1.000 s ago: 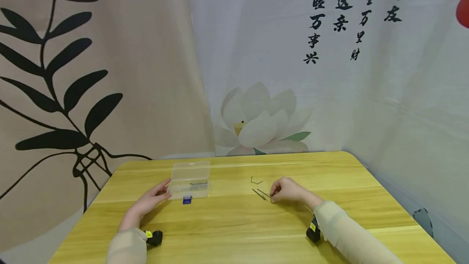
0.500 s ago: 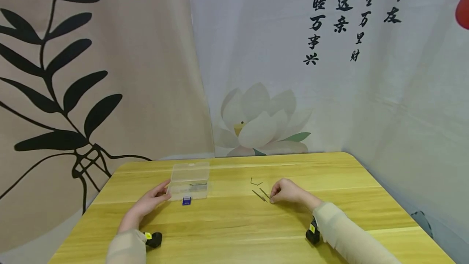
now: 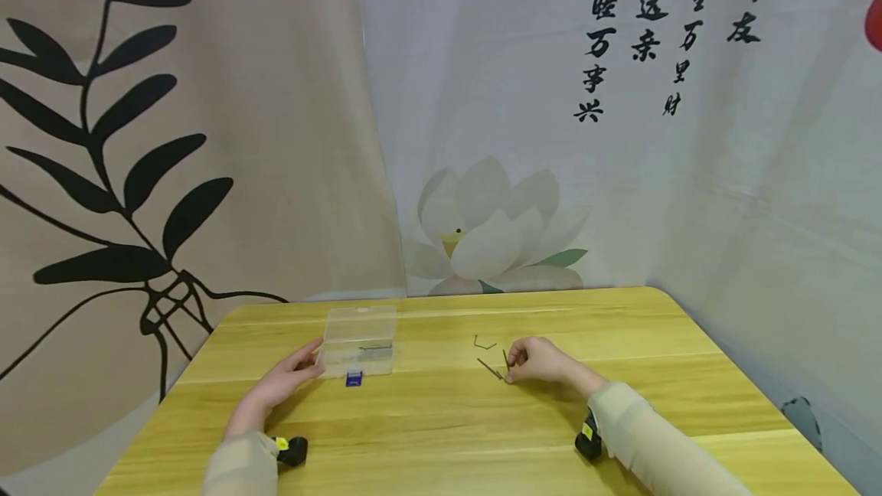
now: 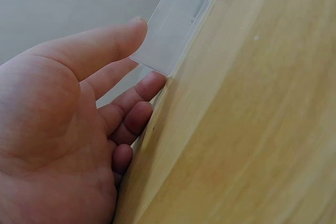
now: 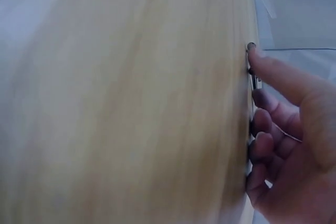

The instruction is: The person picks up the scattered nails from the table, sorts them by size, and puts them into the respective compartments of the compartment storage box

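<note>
A clear plastic box stands with its lid raised at the left, and a blue latch is at its front. My left hand holds the box's left end; in the left wrist view the thumb lies on the near wall and fingers reach behind. One thin dark rod shows inside the box. At the right, my right hand pinches a thin dark rod near the tabletop, its lower part hidden by fingers. Beside it lie a straight dark rod and a bent dark wire-like piece.
Both hands work over a wood-grain table, whose far edge meets a printed cloth backdrop. Black wrist cameras sit below each sleeve.
The rod at my right fingertips has swung from slanting left to nearly upright, away from the rod lying beside it. My left hand and the box stay in place.
</note>
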A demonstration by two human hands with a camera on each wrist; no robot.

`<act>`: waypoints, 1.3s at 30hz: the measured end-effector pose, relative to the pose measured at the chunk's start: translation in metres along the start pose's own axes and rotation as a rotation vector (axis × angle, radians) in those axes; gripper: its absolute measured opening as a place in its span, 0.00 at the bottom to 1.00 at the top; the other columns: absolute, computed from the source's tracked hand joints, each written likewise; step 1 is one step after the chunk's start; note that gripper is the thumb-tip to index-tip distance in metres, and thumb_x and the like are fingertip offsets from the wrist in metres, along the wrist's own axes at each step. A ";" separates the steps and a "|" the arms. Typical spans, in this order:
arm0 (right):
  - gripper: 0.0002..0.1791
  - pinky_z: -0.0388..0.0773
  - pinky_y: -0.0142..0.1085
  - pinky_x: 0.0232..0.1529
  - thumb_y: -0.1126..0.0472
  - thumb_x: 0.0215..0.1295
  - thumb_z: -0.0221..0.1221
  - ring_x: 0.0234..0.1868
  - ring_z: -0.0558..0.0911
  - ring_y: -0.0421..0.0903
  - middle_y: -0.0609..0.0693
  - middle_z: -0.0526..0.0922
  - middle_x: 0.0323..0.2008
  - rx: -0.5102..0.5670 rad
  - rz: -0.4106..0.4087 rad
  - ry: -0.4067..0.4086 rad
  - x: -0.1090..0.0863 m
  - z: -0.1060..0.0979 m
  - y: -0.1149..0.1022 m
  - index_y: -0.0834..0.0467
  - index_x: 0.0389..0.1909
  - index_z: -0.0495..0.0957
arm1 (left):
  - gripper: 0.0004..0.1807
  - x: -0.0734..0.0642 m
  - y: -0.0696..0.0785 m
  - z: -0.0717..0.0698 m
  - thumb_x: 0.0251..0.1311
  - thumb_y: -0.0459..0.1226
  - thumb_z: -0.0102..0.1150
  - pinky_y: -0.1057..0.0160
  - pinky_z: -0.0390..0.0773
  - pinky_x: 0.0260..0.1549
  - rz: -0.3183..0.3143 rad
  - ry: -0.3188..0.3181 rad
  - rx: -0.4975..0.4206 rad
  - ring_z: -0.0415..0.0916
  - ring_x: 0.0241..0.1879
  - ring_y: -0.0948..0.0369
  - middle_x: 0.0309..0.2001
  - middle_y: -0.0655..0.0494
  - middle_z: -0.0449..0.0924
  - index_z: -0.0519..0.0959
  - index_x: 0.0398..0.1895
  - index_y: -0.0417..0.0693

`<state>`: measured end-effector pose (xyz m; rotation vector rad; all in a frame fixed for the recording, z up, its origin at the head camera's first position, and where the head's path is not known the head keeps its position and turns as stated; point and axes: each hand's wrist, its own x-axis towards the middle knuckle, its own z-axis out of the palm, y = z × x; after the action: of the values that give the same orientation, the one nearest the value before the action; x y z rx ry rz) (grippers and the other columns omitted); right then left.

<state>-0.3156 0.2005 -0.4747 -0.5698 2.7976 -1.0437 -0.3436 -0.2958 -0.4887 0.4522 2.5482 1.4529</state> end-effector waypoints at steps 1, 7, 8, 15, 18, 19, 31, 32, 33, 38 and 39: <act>0.15 0.69 0.34 0.29 0.56 0.48 0.74 0.26 0.71 0.39 0.43 0.75 0.23 0.000 0.003 0.007 0.000 0.000 0.000 0.58 0.29 0.79 | 0.36 0.000 0.000 0.000 0.69 0.39 0.55 0.51 0.68 0.51 0.000 0.001 -0.002 0.63 0.52 0.50 0.54 0.43 0.67 0.53 0.75 0.37; 0.11 0.71 0.34 0.30 0.59 0.49 0.73 0.27 0.72 0.40 0.43 0.77 0.24 0.008 0.017 0.039 0.000 0.001 0.000 0.57 0.29 0.80 | 0.36 0.000 -0.001 0.000 0.70 0.39 0.55 0.52 0.68 0.52 -0.003 -0.005 0.000 0.63 0.52 0.50 0.54 0.44 0.67 0.52 0.75 0.38; 0.11 0.71 0.34 0.31 0.60 0.50 0.73 0.27 0.73 0.40 0.43 0.78 0.24 0.011 0.019 0.041 0.000 0.001 0.000 0.57 0.28 0.80 | 0.36 0.000 -0.001 0.000 0.70 0.40 0.55 0.52 0.68 0.52 -0.006 -0.004 0.002 0.63 0.52 0.51 0.54 0.44 0.67 0.52 0.75 0.39; 0.06 0.71 0.34 0.30 0.63 0.53 0.70 0.27 0.73 0.41 0.43 0.79 0.24 0.016 0.027 0.047 -0.001 0.002 -0.001 0.57 0.27 0.82 | 0.36 -0.002 0.000 0.000 0.70 0.40 0.55 0.48 0.67 0.53 -0.003 -0.007 -0.001 0.63 0.55 0.49 0.56 0.41 0.67 0.52 0.75 0.38; 0.05 0.70 0.34 0.30 0.63 0.53 0.69 0.26 0.72 0.40 0.42 0.79 0.23 0.005 0.033 0.053 -0.001 0.002 -0.003 0.57 0.26 0.81 | 0.36 -0.002 0.001 -0.001 0.69 0.40 0.55 0.48 0.66 0.54 -0.004 -0.007 0.004 0.63 0.56 0.48 0.57 0.41 0.67 0.52 0.75 0.38; 0.05 0.70 0.34 0.29 0.63 0.53 0.69 0.26 0.72 0.40 0.42 0.79 0.23 0.000 0.034 0.054 -0.001 0.002 -0.004 0.57 0.26 0.81 | 0.37 -0.002 0.001 -0.001 0.69 0.40 0.55 0.48 0.66 0.54 -0.004 -0.008 0.004 0.63 0.56 0.48 0.57 0.40 0.67 0.52 0.75 0.38; 0.08 0.68 0.33 0.27 0.61 0.53 0.71 0.23 0.69 0.39 0.42 0.78 0.21 -0.026 0.058 0.056 0.000 0.004 -0.009 0.57 0.22 0.81 | 0.36 -0.001 -0.001 -0.001 0.70 0.41 0.54 0.48 0.65 0.55 -0.012 -0.011 -0.004 0.62 0.56 0.48 0.57 0.42 0.66 0.52 0.76 0.40; 0.08 0.68 0.33 0.27 0.62 0.53 0.71 0.22 0.69 0.39 0.42 0.78 0.21 -0.015 0.060 0.055 0.000 0.004 -0.010 0.57 0.22 0.81 | 0.36 -0.001 0.000 -0.001 0.70 0.41 0.55 0.49 0.65 0.55 -0.010 -0.012 -0.004 0.62 0.56 0.48 0.57 0.42 0.66 0.52 0.76 0.40; 0.07 0.67 0.33 0.26 0.62 0.52 0.71 0.22 0.69 0.38 0.42 0.78 0.20 -0.008 0.060 0.057 0.000 0.004 -0.010 0.57 0.22 0.82 | 0.36 -0.002 -0.001 -0.001 0.70 0.41 0.55 0.49 0.66 0.55 -0.007 -0.011 -0.004 0.62 0.56 0.48 0.57 0.41 0.66 0.53 0.75 0.40; 0.08 0.64 0.32 0.25 0.63 0.52 0.69 0.19 0.66 0.37 0.41 0.75 0.17 -0.002 0.061 0.043 0.001 0.005 -0.011 0.57 0.19 0.80 | 0.37 -0.003 0.000 -0.002 0.69 0.40 0.55 0.49 0.67 0.54 0.005 -0.013 -0.001 0.63 0.56 0.48 0.57 0.40 0.66 0.52 0.75 0.39; 0.09 0.63 0.31 0.24 0.63 0.52 0.69 0.18 0.64 0.37 0.41 0.73 0.16 -0.007 0.061 0.039 0.002 0.005 -0.011 0.56 0.18 0.79 | 0.37 -0.002 -0.001 -0.002 0.69 0.40 0.55 0.49 0.67 0.54 0.001 -0.010 0.000 0.63 0.56 0.48 0.57 0.41 0.67 0.53 0.75 0.39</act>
<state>-0.3128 0.1895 -0.4716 -0.4672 2.8338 -1.0456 -0.3419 -0.2984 -0.4883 0.4601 2.5406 1.4478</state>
